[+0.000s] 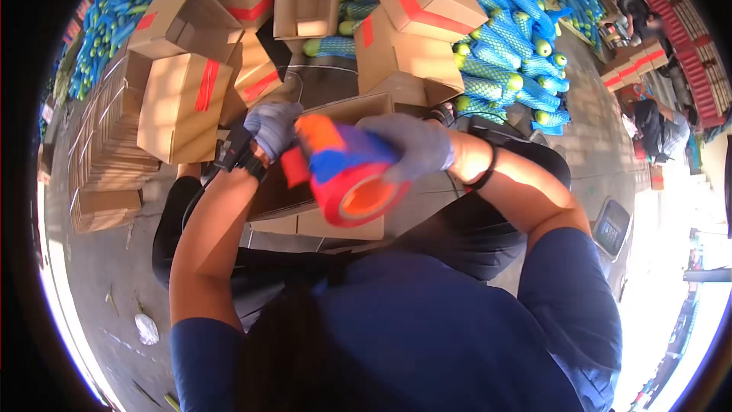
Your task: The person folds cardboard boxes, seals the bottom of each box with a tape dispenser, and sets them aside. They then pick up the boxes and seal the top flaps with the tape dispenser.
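Observation:
My right hand (415,143), in a grey glove, is closed around a tape dispenser (339,149) with an orange and blue body. A thick roll of red tape (358,197) sits in it, and a short red tape end sticks out on its left side. Between my legs stands a cardboard box (278,194), partly hidden under the dispenser. At the box's upper left edge, my left hand (273,128), also gloved, has its fingers curled on the cardboard. The dispenser is slightly blurred and held above the box.
Several cardboard boxes with red tape (187,107) are piled ahead, beside a stack of flattened cartons (114,137). Green produce in blue netting (496,69) lies in heaps beyond. A scale-like device with a display (612,227) lies at right. Other people (662,130) are at far right.

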`<action>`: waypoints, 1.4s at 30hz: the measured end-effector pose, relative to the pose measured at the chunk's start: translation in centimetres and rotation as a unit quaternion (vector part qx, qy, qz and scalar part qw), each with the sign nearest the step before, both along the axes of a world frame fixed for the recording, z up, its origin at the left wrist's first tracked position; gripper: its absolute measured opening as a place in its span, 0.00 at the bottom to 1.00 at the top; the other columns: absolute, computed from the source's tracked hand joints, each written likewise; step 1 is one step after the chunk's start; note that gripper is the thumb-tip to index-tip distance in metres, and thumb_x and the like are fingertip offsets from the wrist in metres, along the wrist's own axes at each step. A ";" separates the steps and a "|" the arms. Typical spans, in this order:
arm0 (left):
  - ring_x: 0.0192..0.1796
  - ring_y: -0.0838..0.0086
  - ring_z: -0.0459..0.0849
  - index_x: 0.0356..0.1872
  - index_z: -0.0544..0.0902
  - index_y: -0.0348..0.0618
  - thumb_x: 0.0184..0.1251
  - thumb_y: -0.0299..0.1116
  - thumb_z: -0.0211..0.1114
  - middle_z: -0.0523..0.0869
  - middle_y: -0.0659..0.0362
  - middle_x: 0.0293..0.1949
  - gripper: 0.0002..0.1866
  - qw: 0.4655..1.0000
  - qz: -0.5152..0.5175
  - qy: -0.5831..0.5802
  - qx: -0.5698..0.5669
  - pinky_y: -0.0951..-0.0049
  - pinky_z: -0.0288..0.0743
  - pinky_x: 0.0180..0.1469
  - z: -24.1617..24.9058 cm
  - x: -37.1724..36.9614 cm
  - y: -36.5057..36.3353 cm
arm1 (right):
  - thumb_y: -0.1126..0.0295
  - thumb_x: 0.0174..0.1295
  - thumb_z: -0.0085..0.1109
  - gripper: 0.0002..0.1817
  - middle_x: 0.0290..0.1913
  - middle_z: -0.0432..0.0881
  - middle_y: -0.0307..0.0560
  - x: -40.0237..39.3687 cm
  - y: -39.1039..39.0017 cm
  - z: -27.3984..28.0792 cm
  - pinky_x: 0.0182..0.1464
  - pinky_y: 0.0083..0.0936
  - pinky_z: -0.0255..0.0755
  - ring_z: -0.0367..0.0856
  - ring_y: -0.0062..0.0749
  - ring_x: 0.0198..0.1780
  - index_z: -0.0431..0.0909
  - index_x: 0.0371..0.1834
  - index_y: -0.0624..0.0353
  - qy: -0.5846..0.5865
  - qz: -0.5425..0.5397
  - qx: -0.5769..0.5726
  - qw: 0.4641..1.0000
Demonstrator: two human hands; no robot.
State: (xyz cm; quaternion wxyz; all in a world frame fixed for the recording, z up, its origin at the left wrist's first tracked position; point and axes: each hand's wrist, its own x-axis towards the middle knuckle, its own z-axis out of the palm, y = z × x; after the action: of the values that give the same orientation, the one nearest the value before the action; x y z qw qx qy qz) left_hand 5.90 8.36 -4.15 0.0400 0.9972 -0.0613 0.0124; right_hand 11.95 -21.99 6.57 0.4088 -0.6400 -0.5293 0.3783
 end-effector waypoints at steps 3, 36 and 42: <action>0.41 0.54 0.86 0.43 0.84 0.47 0.66 0.45 0.65 0.87 0.52 0.35 0.14 1.000 0.010 0.008 0.004 0.54 0.78 0.43 1.3 0.2 -0.6 | 0.54 0.53 0.70 0.33 0.53 0.83 0.60 2.8 -3.0 3.5 0.65 0.41 0.74 0.81 0.42 0.60 0.76 0.57 0.65 0.389 -0.186 0.109 0.896; 0.49 0.47 0.85 0.55 0.80 0.37 0.73 0.47 0.59 0.87 0.44 0.46 0.23 0.954 0.249 -0.149 0.077 0.51 0.78 0.53 4.1 -12.3 -7.6 | 0.54 0.44 0.80 0.53 0.65 0.76 0.47 1.6 5.7 -15.1 0.72 0.31 0.65 0.74 0.33 0.67 0.63 0.73 0.62 0.394 -0.128 0.124 0.902; 0.48 0.50 0.86 0.47 0.82 0.38 0.74 0.47 0.52 0.86 0.44 0.49 0.21 0.986 0.154 -0.057 -0.036 0.53 0.78 0.52 2.3 -11.8 -8.2 | 0.55 0.46 0.79 0.52 0.65 0.76 0.48 0.7 6.1 -15.8 0.72 0.31 0.65 0.74 0.33 0.67 0.63 0.73 0.65 0.326 -0.200 0.138 0.913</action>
State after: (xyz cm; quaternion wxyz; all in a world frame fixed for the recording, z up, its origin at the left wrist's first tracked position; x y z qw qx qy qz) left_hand -5.86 0.12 -1.81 0.0695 0.9903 0.0917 0.0775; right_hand 12.66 -15.87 -9.22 0.7103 -0.5104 -0.2745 0.3995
